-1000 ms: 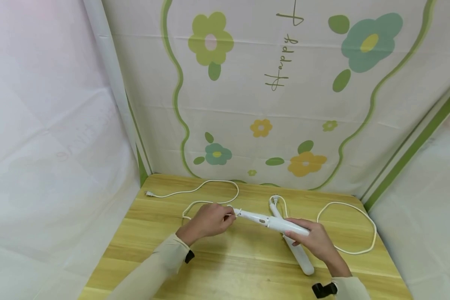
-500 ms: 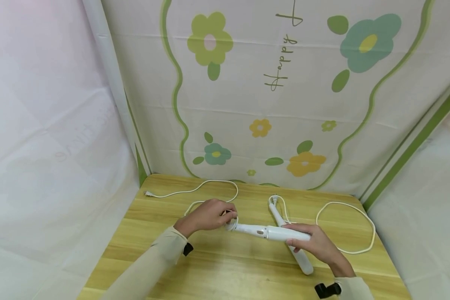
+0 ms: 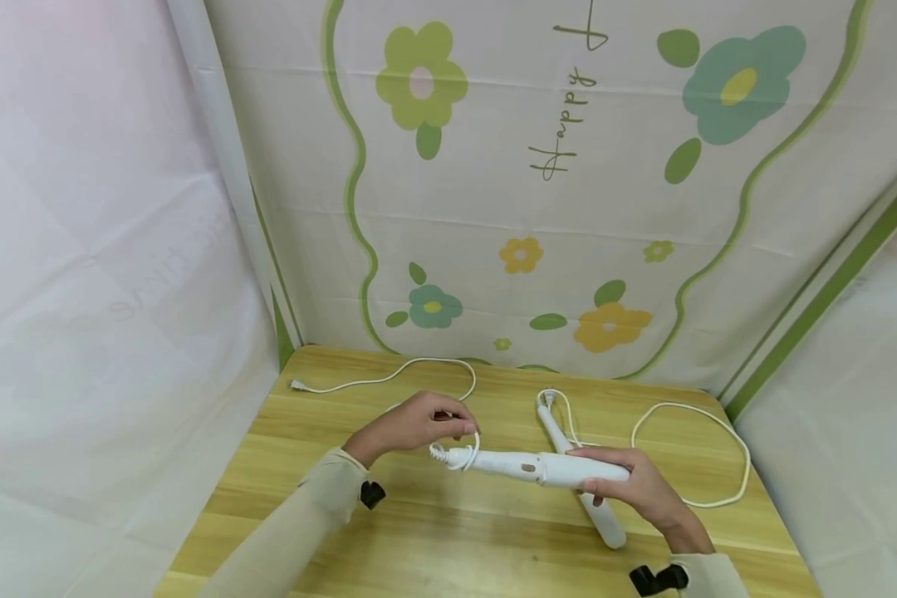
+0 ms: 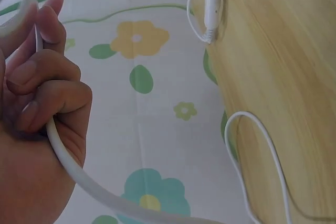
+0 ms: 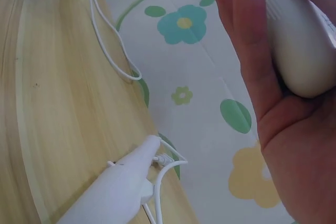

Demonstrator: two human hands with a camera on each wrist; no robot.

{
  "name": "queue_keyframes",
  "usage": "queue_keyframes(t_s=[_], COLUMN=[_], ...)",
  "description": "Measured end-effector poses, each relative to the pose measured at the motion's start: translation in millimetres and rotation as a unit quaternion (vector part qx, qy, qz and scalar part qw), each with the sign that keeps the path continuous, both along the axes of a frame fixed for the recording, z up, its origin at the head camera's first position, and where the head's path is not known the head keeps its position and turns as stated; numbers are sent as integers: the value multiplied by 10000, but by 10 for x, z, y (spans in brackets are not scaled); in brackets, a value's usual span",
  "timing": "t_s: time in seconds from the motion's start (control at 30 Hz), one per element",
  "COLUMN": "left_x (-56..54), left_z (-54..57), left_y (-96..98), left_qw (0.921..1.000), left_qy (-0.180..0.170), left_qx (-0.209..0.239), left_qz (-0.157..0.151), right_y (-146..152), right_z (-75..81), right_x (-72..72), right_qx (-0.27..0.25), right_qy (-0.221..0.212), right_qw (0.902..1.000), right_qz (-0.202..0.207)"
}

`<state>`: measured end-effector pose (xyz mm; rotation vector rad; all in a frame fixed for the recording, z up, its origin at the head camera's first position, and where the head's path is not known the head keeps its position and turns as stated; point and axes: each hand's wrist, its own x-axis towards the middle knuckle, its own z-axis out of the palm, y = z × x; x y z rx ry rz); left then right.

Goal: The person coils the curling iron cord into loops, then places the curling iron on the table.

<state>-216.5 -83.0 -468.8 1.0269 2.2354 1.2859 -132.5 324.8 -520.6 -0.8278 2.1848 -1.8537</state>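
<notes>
A white hair straightener [image 3: 502,465] is held level above the table, nearly crosswise in the head view. My right hand [image 3: 646,483] grips its wider right end, whose rounded tip lies against the palm in the right wrist view. At the other end my left hand [image 3: 419,422] pinches the white cord [image 4: 73,170], which loops around the handle near its coiled strain relief. The left fingers are curled, with the cord running through them. Beneath the right hand a second white straightener [image 3: 604,522] lies slanted on the table, partly covered by the held one.
On the wooden table [image 3: 433,540], the left cord ends in a plug [image 3: 297,385] near the back left corner. Another cord [image 3: 747,457] curves in a wide loop at the right. A flowered cloth [image 3: 478,191] hangs behind the table, with pale cloth on both sides.
The straightener's cord end has dropped lower and swung to the left, becoming nearly level. A loop of cord now shows around the handle, and the left hand has moved slightly above it.
</notes>
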Motion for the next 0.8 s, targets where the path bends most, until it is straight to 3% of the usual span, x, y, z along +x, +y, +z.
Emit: queue_keyframes(t_s=[0.2, 0.43, 0.57, 0.8], left_x=[-15, -12, 9, 137], left_z=[-43, -166, -271, -354], left_y=[-17, -23, 33, 169], left_qw=[9992, 9896, 9889, 9869], left_qy=[-356, -1216, -1134, -827], left_qx=[208, 766, 877, 398], left_qz=[-18, 33, 388, 1327], right_y=[-8, -15, -30, -56], right_z=[13, 30, 31, -10], right_x=[-16, -40, -61, -83], right_qx=[-326, -541, -533, -276], right_qy=[-228, -171, 1, 34], right_qw=[9992, 9984, 9983, 9957], right_qz=[21, 30, -218, -884])
